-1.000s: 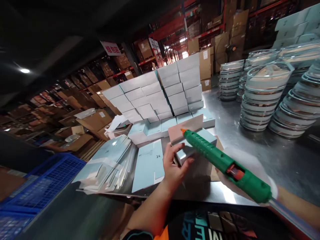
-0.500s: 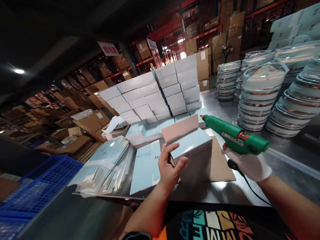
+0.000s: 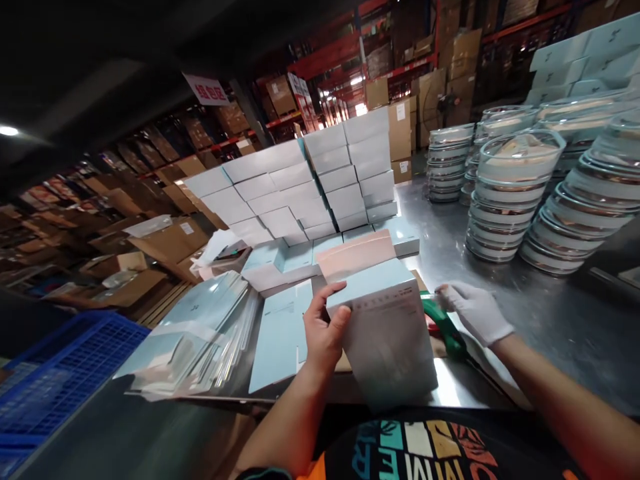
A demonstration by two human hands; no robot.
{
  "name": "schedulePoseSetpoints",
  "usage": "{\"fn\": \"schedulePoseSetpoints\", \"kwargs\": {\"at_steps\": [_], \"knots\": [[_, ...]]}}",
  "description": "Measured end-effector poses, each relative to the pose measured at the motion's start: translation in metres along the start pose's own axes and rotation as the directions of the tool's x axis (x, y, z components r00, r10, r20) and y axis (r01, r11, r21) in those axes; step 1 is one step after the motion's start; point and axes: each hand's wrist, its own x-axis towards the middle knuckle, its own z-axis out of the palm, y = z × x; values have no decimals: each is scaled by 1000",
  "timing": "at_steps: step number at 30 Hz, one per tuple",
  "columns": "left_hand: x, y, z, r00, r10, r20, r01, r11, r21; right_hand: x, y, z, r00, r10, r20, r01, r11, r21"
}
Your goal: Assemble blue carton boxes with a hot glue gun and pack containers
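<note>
Now my left hand grips the pale-blue box, tilted upright at 6 o'clock on the worktop. My gloved right hand has lowered the green glue gun, fingers closed on it, at 3 o'clock; gluing appears finished.

We see only the rear part of the green glue gun beside the pale blue box, which hides its nozzle, while our gloved right hand covers its grip, so we cannot tell how firmly those fingers close on it. Our left hand has its thumb on the box's top edge, and the palm side and the box's left face are out of sight behind it. At the desk's right edge the stacks of glass dishes are cut off by the frame, the sign overhead is too blurred to read, and the small print on the box is too small to make out.
</note>
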Motion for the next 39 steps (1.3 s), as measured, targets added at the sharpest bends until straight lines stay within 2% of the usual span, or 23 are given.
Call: {"fn": "schedulePoseSetpoints", "kwargs": {"at_steps": [1,2,4,6,8,10,12,14,16,18,20,23,25,27,28,30,32,34,35,36,37,38,39], "knots": [[-1,1,2,1000,21,11,-21,1000,14,-7,-15,1,998,-44,38,35,977,209],[-1,3,4,999,47,26,-48,998,37,-13,-32,2,991,-108,83,64,906,418],[-3,6,7,992,105,64,-111,989,97,-26,-65,6,965,-223,141,93,785,612],[-5,6,7,983,155,97,-169,973,155,-33,-86,10,943,-269,196,101,792,602],[-6,2,6,973,196,125,-216,961,174,-33,-91,11,929,-323,184,180,823,538],[-5,-5,5,963,238,130,-257,954,155,-29,-82,10,894,-434,111,340,819,462],[-4,-11,6,952,293,91,-300,951,78,-24,-66,8,835,-546,67,485,789,377],[-1,-14,6,930,363,63,-362,932,-26,-22,-53,5,764,-641,73,589,740,324],[3,-12,5,885,449,124,-444,893,-68,-25,-47,2,688,-720,94,667,678,309],[7,-9,3,820,516,248,-524,851,-42,-30,-50,0,614,-781,116,724,616,311],[10,-5,1,767,550,332,-576,817,-24,-33,-56,-2,562,-816,137,754,573,321],[12,-3,-1,732,599,326,-616,785,-60,-32,-62,-4,512,-847,143,783,529,329],[14,1,-3,733,601,319,-619,784,-53,-29,-60,-3,486,-864,132,806,502,314],[18,11,-7,737,553,388,-605,796,16,-28,-57,0,449,-889,93,849,457,266],[22,18,-8,730,512,452,-604,793,78,-28,-57,4,418,-906,70,879,423,220],[31,33,-11,720,362,592,-608,740,287,-30,-58,13,326,-943,64,940,331,87],[39,48,-11,695,244,676,-611,696,378,-30,-63,23,231,-962,143,973,230,-25],[44,59,-14,659,194,727,-633,664,398,-23,-74,25,174,-949,263,983,153,-96],[46,63,-17,650,197,734,-650,644,402,-15,-80,20,193,-930,311,975,146,-168],[48,66,-23,659,211,722,-660,622,421,-5,-86,9,253,-908,333,947,163,-275],[49,68,-30,699,246,672,-652,604,457,10,-91,-7,347,-882,318,891,204,-406],[50,68,-39,757,304,579,-625,596,504,27,-96,-27,486,-842,233,765,280,-580],[50,68,-48,815,384,434,-577,606,547,47,-100,-52,578,-809,107,646,374,-665]]}}
